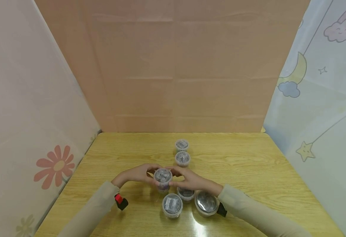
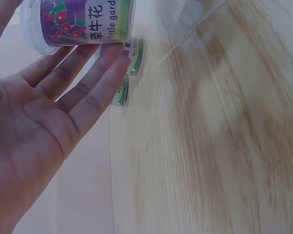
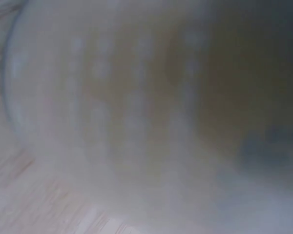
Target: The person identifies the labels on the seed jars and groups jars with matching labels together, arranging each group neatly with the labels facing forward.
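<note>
A clear plastic cup (image 1: pixel 163 179) with a lid and a purple label is held up between both hands in the head view. My left hand (image 1: pixel 138 173) grips its left side, and my right hand (image 1: pixel 190 179) holds the right side with thumb and fingers. In the left wrist view, the label of this cup (image 2: pixel 80 22) shows red fruits and printed text, with the left fingers (image 2: pixel 95 92) along its lower side. Behind it stand similar cups (image 2: pixel 135 56) with green-edged labels. A pale translucent surface (image 3: pixel 112 107), badly blurred, fills the right wrist view; the right hand is hidden there.
Two lidded cups, one far (image 1: pixel 182 144) and one nearer (image 1: pixel 182 158), stand behind the hands on the wooden table (image 1: pixel 244 164). Nearer, one cup (image 1: pixel 186 195) sits partly under the right hand, another cup (image 1: pixel 172 205) in front, and a wider tub (image 1: pixel 206 203) by the right wrist.
</note>
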Demonstrator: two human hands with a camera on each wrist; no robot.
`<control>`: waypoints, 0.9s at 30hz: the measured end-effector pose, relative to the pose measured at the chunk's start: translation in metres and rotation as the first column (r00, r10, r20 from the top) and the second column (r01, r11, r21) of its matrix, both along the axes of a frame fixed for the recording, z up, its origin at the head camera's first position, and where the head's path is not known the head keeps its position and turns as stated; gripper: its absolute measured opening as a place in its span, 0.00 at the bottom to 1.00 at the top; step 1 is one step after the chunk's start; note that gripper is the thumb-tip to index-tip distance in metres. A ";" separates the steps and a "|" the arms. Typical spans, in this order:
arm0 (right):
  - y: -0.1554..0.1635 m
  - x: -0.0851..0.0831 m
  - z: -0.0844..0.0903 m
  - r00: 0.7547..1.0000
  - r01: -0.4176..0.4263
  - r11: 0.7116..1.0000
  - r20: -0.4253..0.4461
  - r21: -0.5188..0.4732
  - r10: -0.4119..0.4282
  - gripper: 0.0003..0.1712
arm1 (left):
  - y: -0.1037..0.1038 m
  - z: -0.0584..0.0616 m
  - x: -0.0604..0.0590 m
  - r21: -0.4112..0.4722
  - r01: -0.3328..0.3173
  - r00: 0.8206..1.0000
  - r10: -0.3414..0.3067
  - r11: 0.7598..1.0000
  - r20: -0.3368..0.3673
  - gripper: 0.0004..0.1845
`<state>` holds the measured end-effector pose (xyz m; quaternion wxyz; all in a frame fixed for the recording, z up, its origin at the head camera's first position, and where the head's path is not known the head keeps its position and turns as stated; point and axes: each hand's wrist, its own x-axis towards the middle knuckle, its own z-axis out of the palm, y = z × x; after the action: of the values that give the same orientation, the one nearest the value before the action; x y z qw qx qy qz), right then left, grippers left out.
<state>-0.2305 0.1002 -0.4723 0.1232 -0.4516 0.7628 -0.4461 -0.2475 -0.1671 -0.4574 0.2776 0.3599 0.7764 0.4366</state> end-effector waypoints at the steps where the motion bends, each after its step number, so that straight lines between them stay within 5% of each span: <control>1: 0.001 0.000 0.000 1.000 0.003 1.000 -0.003 0.001 -0.003 0.34 | 0.000 0.001 0.000 0.004 -0.001 1.000 0.001 1.000 0.003 0.28; 20: 0.012 -0.006 0.011 0.996 0.008 1.000 -0.090 -0.017 -0.009 0.34 | 0.011 0.008 -0.007 0.020 -0.019 0.999 0.019 1.000 -0.030 0.29; 27: 0.016 -0.008 0.017 0.994 0.086 0.996 -0.061 -0.040 -0.088 0.33 | 0.016 0.009 -0.006 0.066 -0.102 0.993 0.105 0.993 -0.045 0.28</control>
<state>-0.2386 0.1167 -0.4556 0.0714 -0.4338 0.7768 -0.4509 -0.2535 -0.1508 -0.4487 0.2240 0.3383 0.7862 0.4660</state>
